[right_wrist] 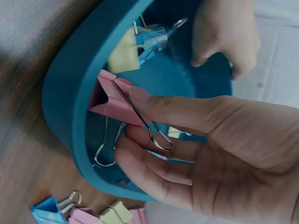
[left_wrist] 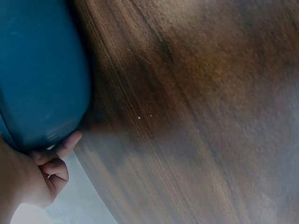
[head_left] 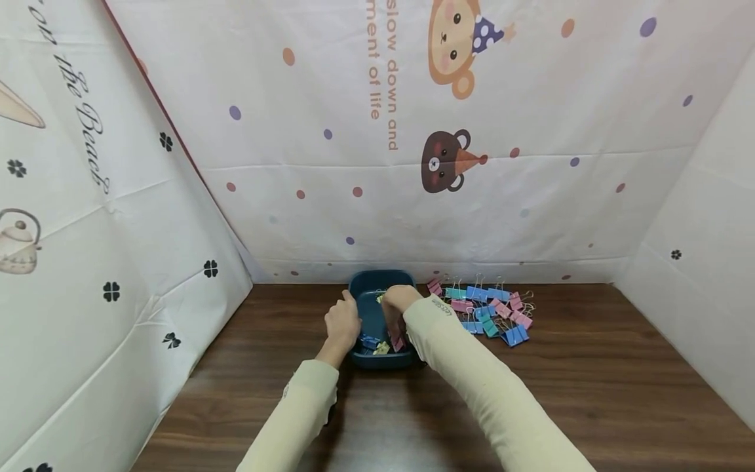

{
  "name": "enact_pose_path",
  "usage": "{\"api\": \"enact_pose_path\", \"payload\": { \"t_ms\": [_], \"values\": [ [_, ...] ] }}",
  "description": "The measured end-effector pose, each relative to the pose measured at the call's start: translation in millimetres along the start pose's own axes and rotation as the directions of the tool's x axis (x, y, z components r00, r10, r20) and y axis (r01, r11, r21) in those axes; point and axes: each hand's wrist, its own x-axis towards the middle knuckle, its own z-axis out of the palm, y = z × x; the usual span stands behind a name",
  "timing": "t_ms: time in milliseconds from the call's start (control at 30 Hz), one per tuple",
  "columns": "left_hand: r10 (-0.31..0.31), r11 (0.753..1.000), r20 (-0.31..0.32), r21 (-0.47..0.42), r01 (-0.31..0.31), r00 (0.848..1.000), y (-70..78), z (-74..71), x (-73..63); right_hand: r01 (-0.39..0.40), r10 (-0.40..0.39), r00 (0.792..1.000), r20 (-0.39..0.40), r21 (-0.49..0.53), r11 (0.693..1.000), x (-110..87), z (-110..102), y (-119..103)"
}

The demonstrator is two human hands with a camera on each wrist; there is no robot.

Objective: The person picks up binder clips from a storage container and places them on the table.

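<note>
A dark blue plastic bin (head_left: 377, 362) sits on the table near the back wall. My left hand (head_left: 342, 322) grips its left rim, with curled fingers (left_wrist: 58, 170) showing against the outer wall in the left wrist view. Reaching into the bin, my right hand (head_left: 401, 303) pinches a pink binder clip (right_wrist: 120, 106) between thumb and fingers, close to the front wall. Beside it in the bin lie a yellow binder clip (right_wrist: 124, 53) and a blue one (right_wrist: 153, 41). Another yellow piece (head_left: 380, 297) shows farther back, partly hidden by the right hand.
Several binder clips in pink, blue and teal lie spread to the right of the bin, among them a blue clip (head_left: 516, 335) and a teal clip (head_left: 456, 293). Brown wooden table (head_left: 265, 406) surrounds the bin. Printed white cloth (head_left: 330, 216) hangs behind.
</note>
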Motion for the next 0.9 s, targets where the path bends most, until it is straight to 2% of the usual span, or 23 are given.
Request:
{"api": "enact_pose_path", "payload": {
  "t_ms": [67,200,300,500,667,733,900],
  "values": [
    [0.002,1.0,0.003,0.0,-0.002,1.0,0.4,-0.7,-1.1,0.028,-0.027,0.999,-0.023,0.025,0.999,-27.4,-6,-2],
    [0.001,1.0,0.011,0.009,-0.001,1.0,0.4,-1.0,-1.8,0.063,-0.057,0.994,-0.093,0.064,0.996,-55.4,-13,0],
    [0.008,1.0,0.015,0.021,-0.008,1.0,0.3,-0.5,-1.6,0.051,-0.038,0.991,-0.127,0.101,0.994,-65.9,-17,5],
    [0.022,1.0,0.008,0.022,-0.022,1.0,0.3,1.7,-1.0,-0.026,0.056,0.984,-0.17,0.174,0.984,-82.4,-17,26],
    [0.018,1.0,0.022,0.013,-0.018,1.0,1.6,2.6,-0.4,-0.011,0.059,0.979,-0.198,0.233,0.972,-105.6,1,54],
    [0.014,1.0,0.024,0.001,-0.014,1.0,1.4,2.1,-0.7,-0.012,0.061,0.977,-0.202,0.235,0.972,-109.7,13,64],
    [0.007,1.0,0.024,-0.013,-0.007,1.0,0.0,-1.4,-2.1,0.029,0.041,0.976,-0.212,0.317,0.948,-110.7,51,86]
  ]
}}
